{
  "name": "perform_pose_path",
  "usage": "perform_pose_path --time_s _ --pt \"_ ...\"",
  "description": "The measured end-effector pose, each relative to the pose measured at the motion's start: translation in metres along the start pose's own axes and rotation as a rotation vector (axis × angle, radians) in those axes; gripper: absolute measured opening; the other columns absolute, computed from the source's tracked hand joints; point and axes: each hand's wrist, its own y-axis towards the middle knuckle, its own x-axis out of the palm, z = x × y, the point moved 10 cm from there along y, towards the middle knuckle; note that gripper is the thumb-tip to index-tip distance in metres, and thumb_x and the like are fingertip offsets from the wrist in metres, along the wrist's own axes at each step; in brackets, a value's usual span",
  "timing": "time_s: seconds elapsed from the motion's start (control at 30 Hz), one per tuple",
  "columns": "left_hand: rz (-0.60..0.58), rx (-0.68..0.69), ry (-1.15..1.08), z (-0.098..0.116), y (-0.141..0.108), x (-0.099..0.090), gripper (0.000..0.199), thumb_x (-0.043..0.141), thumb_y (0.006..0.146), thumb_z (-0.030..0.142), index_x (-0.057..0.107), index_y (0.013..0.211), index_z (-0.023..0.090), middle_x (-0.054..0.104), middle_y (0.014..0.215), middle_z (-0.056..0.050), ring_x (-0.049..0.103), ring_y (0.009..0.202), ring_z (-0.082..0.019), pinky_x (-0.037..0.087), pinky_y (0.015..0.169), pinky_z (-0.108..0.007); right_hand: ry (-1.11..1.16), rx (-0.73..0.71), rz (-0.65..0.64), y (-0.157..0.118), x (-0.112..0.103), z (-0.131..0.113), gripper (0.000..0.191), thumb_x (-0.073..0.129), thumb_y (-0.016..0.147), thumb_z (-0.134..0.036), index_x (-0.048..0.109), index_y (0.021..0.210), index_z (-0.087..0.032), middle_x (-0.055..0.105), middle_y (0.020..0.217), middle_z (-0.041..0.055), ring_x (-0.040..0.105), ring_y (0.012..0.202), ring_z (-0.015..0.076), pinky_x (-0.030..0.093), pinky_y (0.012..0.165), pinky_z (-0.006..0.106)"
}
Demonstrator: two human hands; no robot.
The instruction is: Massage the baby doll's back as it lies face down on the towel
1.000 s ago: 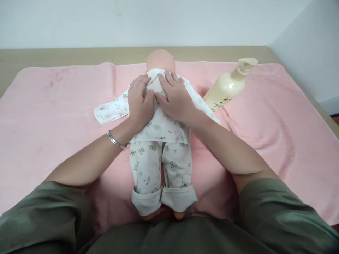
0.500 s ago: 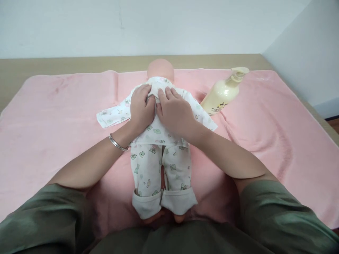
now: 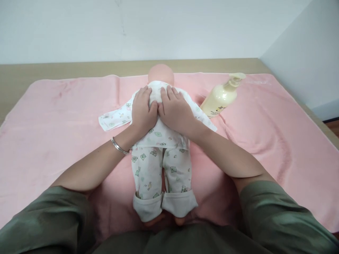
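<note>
On the doll [image 3: 160,73], the shirt [image 3: 160,139] was smoothed flatter between left hand [image 3: 145,110] and right hand [image 3: 177,112], fingers [image 3: 143,94] nearly straight, nothing gripped, contact seemingly kept.

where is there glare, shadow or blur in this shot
In the head view, bright glare on the shoulder of the pump bottle; in the head view, soft shadow on the pink blanket either side of the trousers on the doll; in the head view, the bottle's lettering too small and soft to read.
</note>
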Motion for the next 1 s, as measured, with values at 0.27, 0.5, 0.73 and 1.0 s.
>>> perform_pose_path --time_s 0.27,0.5,0.73,1.0 --pt "-0.017 0.128 0.069 0.021 -0.001 -0.003 0.038 0.047 0.095 0.026 0.077 0.118 0.020 0.076 0.134 -0.010 0.068 0.133 -0.029 0.049 0.124 -0.047 0.148 -0.042 0.026 0.001 0.001 0.000 0.056 0.038 0.107 -0.018 0.046 0.162 -0.012 0.035 0.175 0.0161 0.027 0.166 0.0349 0.025 0.136 0.061" --pt "0.058 0.082 0.041 0.017 -0.003 -0.007 0.042 0.051 0.088 0.027 0.075 0.121 0.018 0.077 0.133 -0.012 0.068 0.132 -0.031 0.050 0.122 -0.050 0.156 0.040 -0.014 0.018 0.008 0.021 0.070 0.045 0.105 -0.027 0.029 0.167 0.002 0.029 0.176 0.0216 0.022 0.167 0.0351 0.018 0.139 0.059" --pt "0.009 -0.024 0.019 0.005 0.003 -0.001 0.051 0.054 0.085 0.027 0.069 0.133 0.017 0.071 0.141 -0.016 0.063 0.136 -0.034 0.047 0.123 -0.052 -0.041 -0.010 0.064 -0.004 -0.008 0.001 0.059 0.036 0.109 -0.027 0.047 0.157 0.007 0.056 0.156 0.0291 0.051 0.150 0.0390 0.044 0.126 0.055" --pt "0.101 0.229 -0.017 0.025 -0.006 -0.010 0.032 0.048 0.089 0.019 0.074 0.106 0.026 0.080 0.122 -0.003 0.071 0.123 -0.025 0.050 0.121 -0.047 0.025 -0.016 0.045 0.007 -0.007 0.010 0.061 0.040 0.107 -0.029 0.046 0.158 0.004 0.053 0.161 0.0226 0.047 0.154 0.0355 0.040 0.130 0.051"
